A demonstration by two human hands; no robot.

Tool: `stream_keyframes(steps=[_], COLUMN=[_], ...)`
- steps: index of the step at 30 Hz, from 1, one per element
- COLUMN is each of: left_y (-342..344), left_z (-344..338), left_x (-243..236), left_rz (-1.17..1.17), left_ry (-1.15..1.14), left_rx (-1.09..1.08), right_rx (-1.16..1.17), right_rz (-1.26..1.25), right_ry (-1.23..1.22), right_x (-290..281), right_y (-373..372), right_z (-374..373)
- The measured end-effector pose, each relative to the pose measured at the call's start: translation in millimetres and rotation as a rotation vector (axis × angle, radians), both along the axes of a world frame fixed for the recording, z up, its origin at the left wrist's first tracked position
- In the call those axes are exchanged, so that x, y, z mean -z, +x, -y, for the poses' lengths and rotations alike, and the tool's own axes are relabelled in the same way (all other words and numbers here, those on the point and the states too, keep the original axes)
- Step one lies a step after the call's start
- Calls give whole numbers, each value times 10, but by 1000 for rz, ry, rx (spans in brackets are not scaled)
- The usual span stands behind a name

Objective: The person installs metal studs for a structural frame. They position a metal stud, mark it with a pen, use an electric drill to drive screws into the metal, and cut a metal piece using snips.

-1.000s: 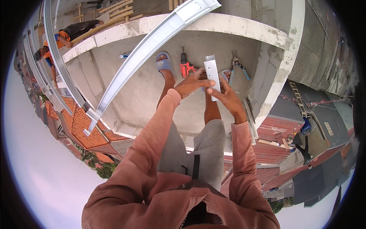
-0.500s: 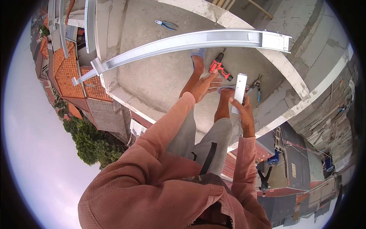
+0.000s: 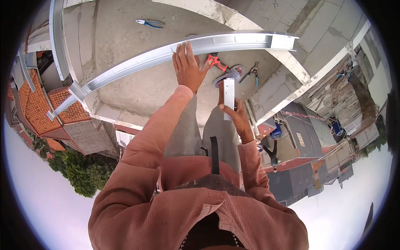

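Note:
My left hand (image 3: 187,68) stretches forward, open, its fingers laid at the near edge of a long silver metal channel (image 3: 137,60). The channel spans the concrete floor from left to right, with short bracket pieces at its left end. Upright in my right hand (image 3: 240,120) is a short silver metal channel piece (image 3: 228,95), gripped near its lower end between thumb and fingers. Just past my left thumb lies a red and black cordless drill (image 3: 217,63), partly covered by the long channel.
Blue-handled pliers (image 3: 150,23) lie beyond the channel. Snips with blue grips (image 3: 252,75) rest beside my right sandal (image 3: 234,74). A low concrete ledge (image 3: 287,66) curves along the right. Past the floor's edge are tiled roofs (image 3: 35,98) and a lower yard.
My left hand has moved from beside the drill to the long channel. My right hand still grips the short piece. The view has shifted, and I stand more upright.

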State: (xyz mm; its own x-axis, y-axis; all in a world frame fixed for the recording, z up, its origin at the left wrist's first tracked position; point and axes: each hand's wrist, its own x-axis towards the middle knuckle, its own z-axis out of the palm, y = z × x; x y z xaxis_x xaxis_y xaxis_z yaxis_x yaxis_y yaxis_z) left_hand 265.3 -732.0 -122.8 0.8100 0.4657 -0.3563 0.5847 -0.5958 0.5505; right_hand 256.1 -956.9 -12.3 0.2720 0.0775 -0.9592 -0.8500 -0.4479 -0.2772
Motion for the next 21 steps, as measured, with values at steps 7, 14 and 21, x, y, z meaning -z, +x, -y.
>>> stream_keyframes(steps=[7, 14, 21], left_y=[446, 714, 1179], left_z=[199, 22, -417], left_x=[711, 776, 548], left_rz=[-108, -133, -385], left_ry=[399, 428, 21], left_rx=[615, 722, 882], right_rx=[201, 462, 601], right_rz=[-17, -23, 60], right_ry=[-81, -33, 101], right_x=[-188, -212, 200], right_y=[-71, -347, -583], right_z=[210, 640, 1020])
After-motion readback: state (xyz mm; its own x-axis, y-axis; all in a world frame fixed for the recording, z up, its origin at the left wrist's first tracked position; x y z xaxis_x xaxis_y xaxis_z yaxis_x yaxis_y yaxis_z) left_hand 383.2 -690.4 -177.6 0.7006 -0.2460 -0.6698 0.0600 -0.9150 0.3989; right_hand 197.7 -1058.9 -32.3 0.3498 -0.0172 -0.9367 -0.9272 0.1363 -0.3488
